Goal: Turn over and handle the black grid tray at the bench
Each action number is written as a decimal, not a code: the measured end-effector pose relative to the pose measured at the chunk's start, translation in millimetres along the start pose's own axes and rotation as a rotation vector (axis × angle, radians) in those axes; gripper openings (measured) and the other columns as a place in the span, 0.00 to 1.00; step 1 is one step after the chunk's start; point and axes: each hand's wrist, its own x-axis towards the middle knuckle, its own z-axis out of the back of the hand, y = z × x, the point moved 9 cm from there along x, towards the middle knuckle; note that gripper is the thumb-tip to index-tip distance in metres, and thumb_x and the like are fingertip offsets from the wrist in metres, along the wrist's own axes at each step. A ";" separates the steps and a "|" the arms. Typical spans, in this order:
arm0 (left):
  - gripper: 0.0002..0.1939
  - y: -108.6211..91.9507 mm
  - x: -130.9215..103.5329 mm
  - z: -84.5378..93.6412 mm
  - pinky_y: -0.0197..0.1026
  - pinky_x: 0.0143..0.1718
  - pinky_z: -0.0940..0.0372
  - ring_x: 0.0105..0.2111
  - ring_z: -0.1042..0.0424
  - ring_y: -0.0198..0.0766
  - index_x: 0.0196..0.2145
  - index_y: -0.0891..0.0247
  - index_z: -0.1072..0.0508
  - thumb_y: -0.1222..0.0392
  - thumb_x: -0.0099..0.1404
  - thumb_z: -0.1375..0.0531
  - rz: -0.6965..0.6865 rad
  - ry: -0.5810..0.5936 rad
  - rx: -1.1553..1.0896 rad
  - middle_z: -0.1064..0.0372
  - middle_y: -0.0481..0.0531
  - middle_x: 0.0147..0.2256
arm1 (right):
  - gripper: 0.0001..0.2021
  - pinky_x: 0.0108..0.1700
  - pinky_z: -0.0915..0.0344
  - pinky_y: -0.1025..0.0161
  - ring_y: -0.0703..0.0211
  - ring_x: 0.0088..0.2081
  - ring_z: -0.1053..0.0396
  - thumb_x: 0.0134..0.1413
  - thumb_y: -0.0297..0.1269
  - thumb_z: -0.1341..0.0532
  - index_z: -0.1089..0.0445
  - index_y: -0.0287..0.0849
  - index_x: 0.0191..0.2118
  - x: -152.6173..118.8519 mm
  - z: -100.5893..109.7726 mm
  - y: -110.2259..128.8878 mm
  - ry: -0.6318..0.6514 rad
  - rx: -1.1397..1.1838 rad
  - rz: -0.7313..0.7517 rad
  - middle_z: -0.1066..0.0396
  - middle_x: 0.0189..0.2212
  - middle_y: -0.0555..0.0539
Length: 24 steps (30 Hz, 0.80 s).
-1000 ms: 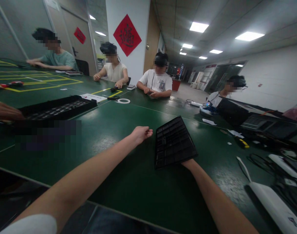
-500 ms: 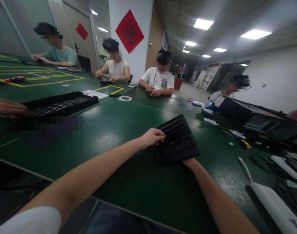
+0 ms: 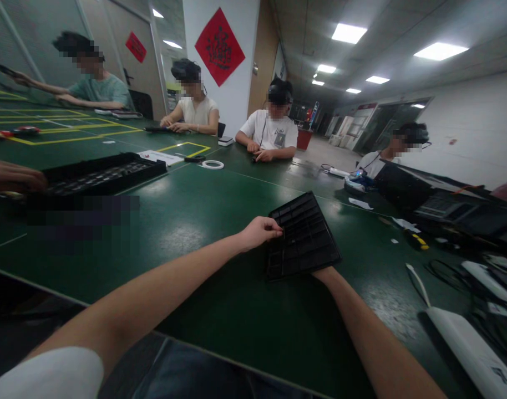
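A thin black tray [image 3: 307, 238], its face divided into shallow rectangular compartments, is held tilted above the green table. My right hand [image 3: 326, 276] supports it from underneath at the near right edge; the fingers are hidden behind it. At the tray's left side, my left hand [image 3: 262, 231] has thumb and fingertips pinched together over a compartment. Whatever sits in that pinch is too small to make out.
On the left, a co-worker's hand [image 3: 14, 176] rests at a long black case [image 3: 107, 176]. A white tape ring [image 3: 212, 164] lies farther back. To the right are a white power strip [image 3: 465, 338], cables [image 3: 449, 277] and a yellow-black tool [image 3: 417, 240]. Several people sit around the table.
My hands and the tray have barely moved. Across the table at far left, a person in a green shirt has stretched an arm out to the left, holding a dark object.
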 end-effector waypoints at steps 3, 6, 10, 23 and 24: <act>0.03 -13.2 -0.7 -0.3 0.37 0.36 0.39 0.30 0.34 0.32 0.28 0.67 0.28 0.69 0.53 0.41 -0.159 0.037 0.187 0.32 0.49 0.29 | 0.17 0.60 0.50 0.51 0.55 0.55 0.44 0.51 0.50 0.49 0.31 0.47 0.39 -5.3 4.4 3.9 0.014 -0.002 -0.021 0.31 0.43 0.48; 0.05 -17.6 -2.3 -0.5 0.36 0.35 0.40 0.30 0.34 0.32 0.31 0.66 0.28 0.68 0.56 0.43 -0.200 0.008 0.315 0.32 0.49 0.29 | 0.18 0.63 0.56 0.48 0.51 0.57 0.46 0.51 0.51 0.49 0.31 0.47 0.39 -11.2 10.4 2.2 0.008 -0.004 -0.084 0.31 0.43 0.48; 0.10 -14.8 -3.3 0.6 0.36 0.28 0.42 0.24 0.37 0.32 0.25 0.66 0.30 0.58 0.60 0.45 -0.124 -0.058 0.507 0.35 0.48 0.23 | 0.22 0.61 0.51 0.49 0.50 0.55 0.43 0.51 0.53 0.53 0.33 0.46 0.43 -12.9 7.4 1.7 0.047 0.052 -0.101 0.34 0.48 0.47; 0.06 -32.0 -7.6 -4.9 0.38 0.34 0.40 0.30 0.34 0.35 0.32 0.65 0.29 0.66 0.57 0.45 -0.233 0.042 0.543 0.32 0.51 0.30 | 0.27 0.58 0.45 0.50 0.52 0.52 0.40 0.45 0.61 0.50 0.35 0.48 0.46 -14.3 8.0 7.4 0.069 -0.086 0.038 0.34 0.47 0.45; 0.06 -34.6 -8.4 -4.8 0.38 0.35 0.40 0.31 0.34 0.36 0.31 0.64 0.29 0.67 0.56 0.45 -0.253 0.033 0.546 0.33 0.51 0.30 | 0.27 0.58 0.45 0.50 0.53 0.53 0.40 0.46 0.60 0.49 0.36 0.49 0.47 -14.7 9.1 9.1 0.057 -0.093 0.045 0.34 0.47 0.46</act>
